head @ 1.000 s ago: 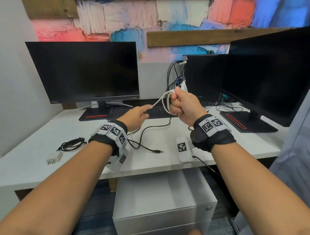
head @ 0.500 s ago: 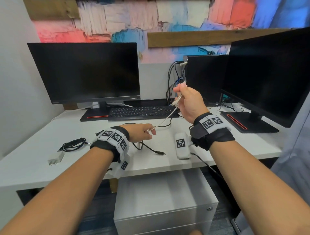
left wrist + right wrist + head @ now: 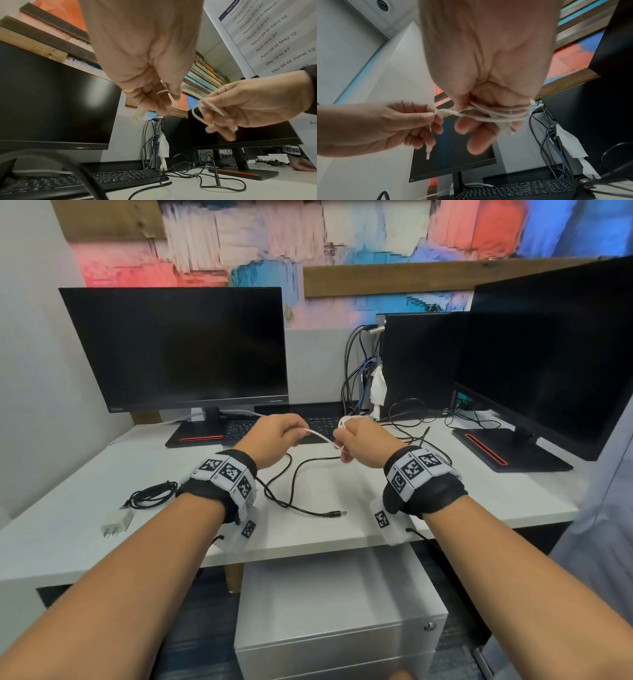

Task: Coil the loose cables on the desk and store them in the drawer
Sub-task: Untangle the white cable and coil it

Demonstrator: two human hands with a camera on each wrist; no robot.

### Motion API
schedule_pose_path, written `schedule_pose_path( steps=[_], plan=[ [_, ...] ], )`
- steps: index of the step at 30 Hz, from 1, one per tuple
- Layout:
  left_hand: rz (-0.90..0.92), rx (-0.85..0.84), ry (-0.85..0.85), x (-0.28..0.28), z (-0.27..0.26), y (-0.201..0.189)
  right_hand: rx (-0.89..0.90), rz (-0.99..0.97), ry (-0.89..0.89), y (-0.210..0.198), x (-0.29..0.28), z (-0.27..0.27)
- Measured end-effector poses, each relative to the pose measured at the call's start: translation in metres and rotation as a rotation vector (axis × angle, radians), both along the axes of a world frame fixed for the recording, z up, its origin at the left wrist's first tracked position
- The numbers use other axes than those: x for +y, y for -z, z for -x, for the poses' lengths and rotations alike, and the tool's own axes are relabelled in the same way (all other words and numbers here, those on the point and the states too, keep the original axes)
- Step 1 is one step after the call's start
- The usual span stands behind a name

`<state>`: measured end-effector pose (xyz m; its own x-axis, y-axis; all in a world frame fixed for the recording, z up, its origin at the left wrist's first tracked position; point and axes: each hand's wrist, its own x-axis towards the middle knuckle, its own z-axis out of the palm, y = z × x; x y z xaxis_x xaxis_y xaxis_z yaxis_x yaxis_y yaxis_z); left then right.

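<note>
Both hands are raised above the white desk (image 3: 342, 487), in front of the keyboard (image 3: 318, 426), with a thin white cable (image 3: 320, 436) stretched between them. The left hand (image 3: 274, 440) pinches the free end of the cable between thumb and forefinger, the other fingers curled loosely beneath; in the right wrist view the cable's small white plug (image 3: 428, 152) hangs down below those fingers. The right hand (image 3: 363, 443) holds the rest of the cable gathered in several loops, its fingers curled around them, with the loops bunched at the fingertips (image 3: 477, 145). A loose black cable (image 3: 294, 474) lies in curves on the desk under the hands, its barrel plug (image 3: 334, 513) pointing right near the front edge. Farther left on the desk lies a smaller bundle of black cord (image 3: 150, 494) with a white charger (image 3: 116, 523) just beside it. A grey drawer cabinet (image 3: 339, 611) stands under the desk in front of the person, its drawers closed. Two dark monitors (image 3: 174, 347) stand at the back of the desk.
</note>
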<state>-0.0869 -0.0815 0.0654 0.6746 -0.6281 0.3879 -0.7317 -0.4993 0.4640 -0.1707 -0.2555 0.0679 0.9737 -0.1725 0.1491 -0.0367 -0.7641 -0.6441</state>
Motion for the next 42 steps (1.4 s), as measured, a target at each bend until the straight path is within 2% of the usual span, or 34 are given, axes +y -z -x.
schedule_pose_path(
  steps=[3,8,10,14,18,20,25,29,31,33,35,38,42],
  plan=[
    [0.115,0.006,-0.025,0.001,-0.001,-0.002,0.032,-0.048,-0.041,0.004,0.001,0.003],
    [0.163,0.031,-0.041,0.004,-0.001,-0.002,-0.032,-0.475,-0.121,0.006,0.003,0.005],
    [0.161,0.125,-0.005,0.005,-0.001,0.0,-0.06,-0.626,-0.134,0.003,0.004,0.005],
    [0.173,0.453,0.104,-0.002,0.006,0.008,-0.08,-0.906,-0.19,0.0,0.007,0.004],
    [0.255,0.573,0.201,-0.012,0.011,0.011,-0.085,-1.141,-0.28,-0.002,0.007,0.004],
    [0.294,0.571,0.22,-0.014,0.013,0.008,-0.108,-1.114,-0.267,-0.002,0.006,0.005],
    [0.281,0.506,0.172,-0.013,0.012,0.004,-0.164,-0.705,-0.171,0.003,-0.001,0.006],
    [0.28,0.503,0.143,-0.014,0.013,0.007,-0.28,-0.399,-0.101,0.006,-0.003,0.006],
    [0.282,0.481,0.118,-0.015,0.013,0.009,-0.254,-0.195,-0.083,0.005,-0.001,0.007],
    [0.282,0.474,0.099,-0.015,0.014,0.011,-0.223,-0.096,-0.061,0.006,0.0,0.005],
    [0.328,0.517,0.112,-0.015,0.013,0.013,-0.221,-0.128,-0.029,0.007,-0.001,0.003],
    [0.397,0.577,0.127,-0.009,0.011,0.013,-0.24,-0.322,0.011,0.009,-0.003,0.002],
    [0.373,0.532,0.106,0.001,0.007,0.016,-0.252,-0.474,0.018,0.009,-0.003,0.003]
  ],
)
